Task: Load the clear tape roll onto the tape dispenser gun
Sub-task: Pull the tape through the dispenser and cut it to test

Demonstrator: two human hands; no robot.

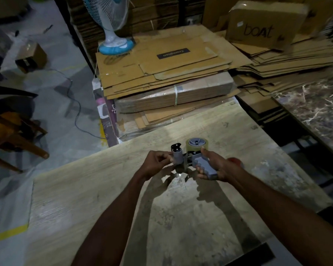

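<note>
I hold the tape dispenser gun (183,160) above a worn wooden table (181,208). The clear tape roll (196,144) sits on the gun's hub at its far right end, its grey core facing up. My right hand (213,166) is wrapped around the grey handle (204,166), thumb resting near the roll. My left hand (157,163) pinches the front end by the grey roller (177,157), below a black flap (175,146). A loose strip of tape hangs under the gun, partly hidden in shadow.
Flattened cardboard stacks (165,73) lie beyond the table's far edge, with a blue and white fan (113,43) standing on them. A box marked "boat" (261,25) sits back right. A marble slab (315,100) is at right. Wooden furniture (12,135) and a cable (75,104) are on the floor left.
</note>
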